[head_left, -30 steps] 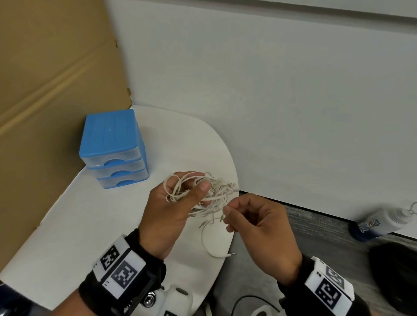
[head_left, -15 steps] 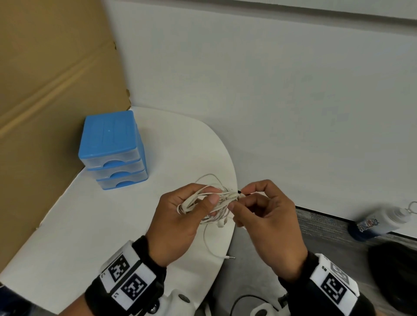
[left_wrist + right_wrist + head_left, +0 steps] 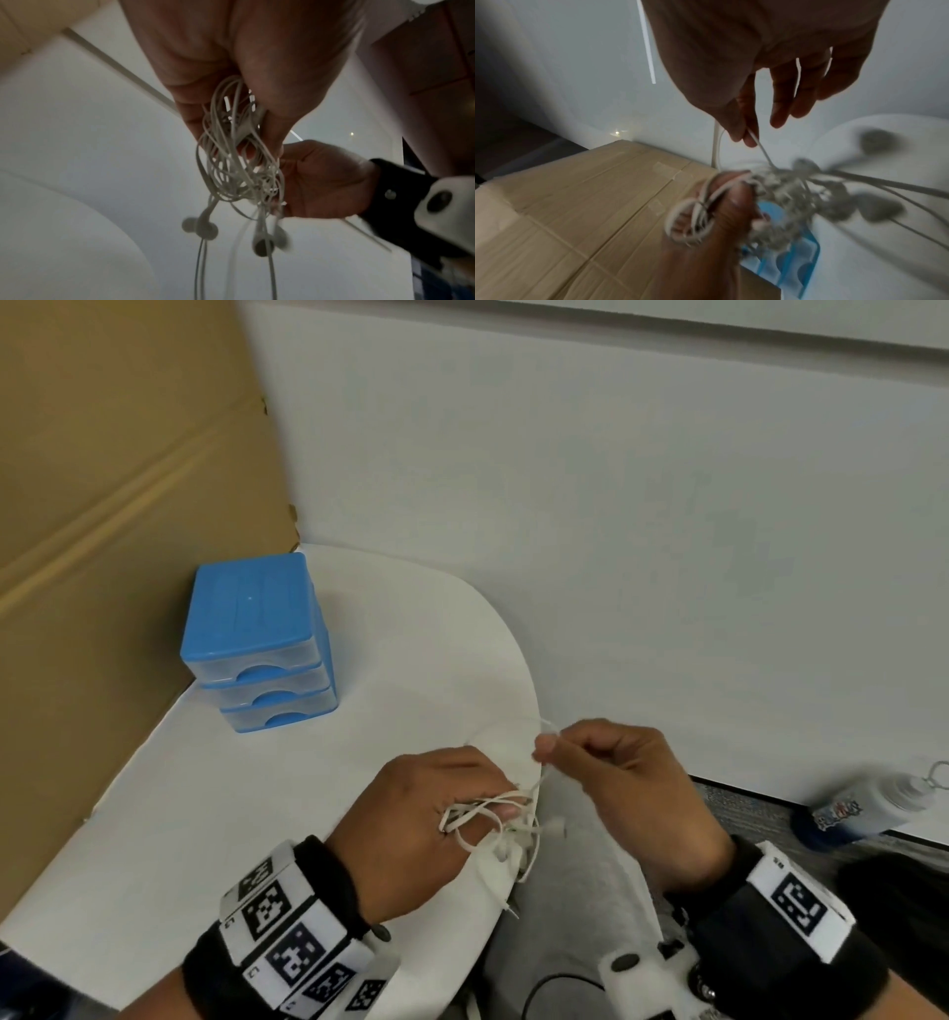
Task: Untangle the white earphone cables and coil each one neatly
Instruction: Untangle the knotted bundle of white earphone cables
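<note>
A tangle of white earphone cables [image 3: 495,819] [image 3: 236,154] [image 3: 777,190] is bunched in my left hand [image 3: 436,819], whose fingers curl round it above the near edge of the white table [image 3: 257,814]. Several earbuds [image 3: 203,225] dangle below the bunch, blurred. My right hand [image 3: 606,773] is just right of and above the tangle; its thumb and forefinger pinch one strand [image 3: 545,765] [image 3: 757,142] that runs taut up out of the bunch. A plug end [image 3: 511,909] hangs down at the table edge.
A small blue three-drawer box [image 3: 257,639] stands at the back left of the table. Cardboard [image 3: 102,505] rises on the left, a white wall [image 3: 616,505] behind. A bottle [image 3: 862,809] lies on the floor to the right.
My left hand has dropped toward me with the bunch. My right hand has lifted and pulled a single strand up and away from the tangle.
</note>
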`<state>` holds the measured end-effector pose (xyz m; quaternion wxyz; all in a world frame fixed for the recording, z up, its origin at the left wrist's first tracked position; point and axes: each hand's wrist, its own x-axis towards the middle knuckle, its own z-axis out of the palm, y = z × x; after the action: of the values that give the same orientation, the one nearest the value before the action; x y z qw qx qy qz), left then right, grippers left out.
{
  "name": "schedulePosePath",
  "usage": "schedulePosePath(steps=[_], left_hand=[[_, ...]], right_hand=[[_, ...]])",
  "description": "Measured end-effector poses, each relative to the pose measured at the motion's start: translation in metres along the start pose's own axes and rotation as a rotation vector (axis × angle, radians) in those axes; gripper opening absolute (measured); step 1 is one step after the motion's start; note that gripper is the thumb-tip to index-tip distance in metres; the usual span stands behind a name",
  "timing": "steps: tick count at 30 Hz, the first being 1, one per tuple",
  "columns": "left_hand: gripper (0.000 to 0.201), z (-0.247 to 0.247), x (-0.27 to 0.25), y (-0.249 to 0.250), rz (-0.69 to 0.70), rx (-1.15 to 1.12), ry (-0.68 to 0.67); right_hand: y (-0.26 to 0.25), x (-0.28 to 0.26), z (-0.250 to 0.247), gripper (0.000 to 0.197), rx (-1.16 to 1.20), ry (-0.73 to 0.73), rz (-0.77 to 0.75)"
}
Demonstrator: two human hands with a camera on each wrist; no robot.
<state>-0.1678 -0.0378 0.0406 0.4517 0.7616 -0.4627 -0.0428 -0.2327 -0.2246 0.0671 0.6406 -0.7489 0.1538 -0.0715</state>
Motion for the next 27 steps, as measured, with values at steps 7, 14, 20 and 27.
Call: schedulePosePath(steps=[7,14,20,27], left_hand=[[0.021,-0.013,-0.002,-0.013,-0.122,0.046,-0.016],[0.015,-0.037,0.013,0.011,-0.281,-0.351,0.160],[0.038,-0.071,0.010,-0.009,-0.301,-0.377,0.344],[0.048,-0.101,0.008,-0.021,-0.337,-0.409,0.475]], right_hand=[[-0.013,0.003,-0.029,0.028,-0.299,-0.011,-0.258],[-0.049,0.031,-0.028,0.020,0.181,0.193,-0.025],[-0.095,0.053,-0.003,0.040,-0.437,-0.159,-0.172],[-0.116,0.077,-0.003,0.010,-1.158,-0.319,-0.474]])
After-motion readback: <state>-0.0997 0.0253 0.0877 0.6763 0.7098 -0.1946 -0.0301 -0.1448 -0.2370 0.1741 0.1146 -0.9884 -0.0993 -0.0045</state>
